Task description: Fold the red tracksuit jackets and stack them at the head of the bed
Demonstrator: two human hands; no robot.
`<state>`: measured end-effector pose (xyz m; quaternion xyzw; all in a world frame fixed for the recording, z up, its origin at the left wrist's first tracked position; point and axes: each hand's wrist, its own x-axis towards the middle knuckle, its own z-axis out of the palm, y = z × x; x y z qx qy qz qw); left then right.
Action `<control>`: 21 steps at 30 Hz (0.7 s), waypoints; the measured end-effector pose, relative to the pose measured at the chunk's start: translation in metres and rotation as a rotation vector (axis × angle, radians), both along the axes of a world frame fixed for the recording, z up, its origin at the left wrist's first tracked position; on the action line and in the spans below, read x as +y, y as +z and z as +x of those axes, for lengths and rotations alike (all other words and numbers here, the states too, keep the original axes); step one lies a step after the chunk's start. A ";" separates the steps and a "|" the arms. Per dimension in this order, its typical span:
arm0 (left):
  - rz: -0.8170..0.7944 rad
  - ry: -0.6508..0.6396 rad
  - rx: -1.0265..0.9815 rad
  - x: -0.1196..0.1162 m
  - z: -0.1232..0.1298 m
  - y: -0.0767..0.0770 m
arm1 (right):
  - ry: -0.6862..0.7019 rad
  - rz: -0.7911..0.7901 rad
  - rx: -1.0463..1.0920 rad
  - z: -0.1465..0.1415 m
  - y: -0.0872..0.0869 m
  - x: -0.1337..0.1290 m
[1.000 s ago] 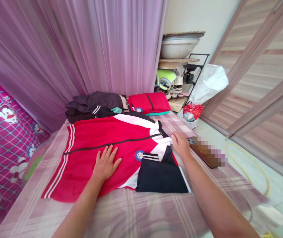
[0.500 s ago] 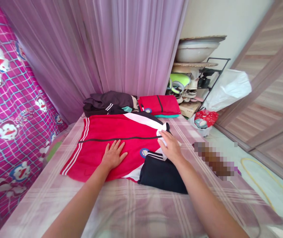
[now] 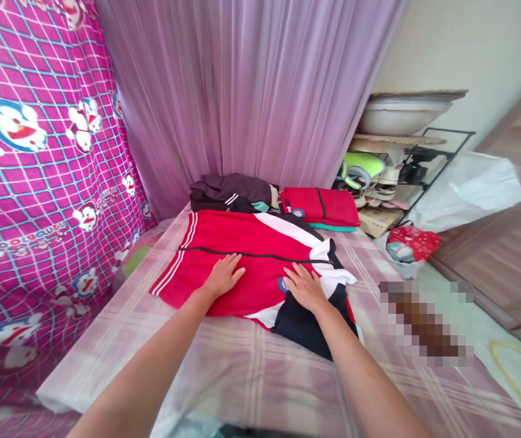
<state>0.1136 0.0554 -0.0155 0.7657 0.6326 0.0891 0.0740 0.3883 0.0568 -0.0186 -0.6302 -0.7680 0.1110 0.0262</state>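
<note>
A red jacket [image 3: 237,234] with white and black panels and a dark zip line lies flat, its striped hem to the left and its collar to the right. My left hand [image 3: 224,277] rests open on the red front, just below the zip line. My right hand [image 3: 304,286] lies with fingers spread on the jacket near the round blue badge [image 3: 282,284], partly over the black sleeve [image 3: 303,325], which is folded at the near side. Neither hand grasps the cloth.
The jacket is on a plaid-covered table [image 3: 224,377]. Behind it are dark clothes [image 3: 228,187] and a folded red garment [image 3: 328,204]. Purple curtains hang behind, a pink patterned cloth [image 3: 23,201] at left. A rack with shoes and basins [image 3: 401,115] stands back right.
The view has shifted, so the scene sits further right. My right hand has moved from the collar toward the badge and black sleeve. The collar area is more spread out.
</note>
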 end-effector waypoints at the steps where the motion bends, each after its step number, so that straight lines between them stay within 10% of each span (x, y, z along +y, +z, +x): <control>1: 0.042 0.029 -0.002 -0.003 -0.013 0.002 | 0.002 0.014 0.002 0.001 -0.002 0.001; 9: 0.041 0.564 0.095 -0.034 -0.135 0.023 | -0.001 0.076 0.013 0.002 -0.009 0.001; 21: -0.196 0.634 0.136 -0.006 -0.156 0.034 | 0.008 0.134 0.016 0.006 -0.018 0.003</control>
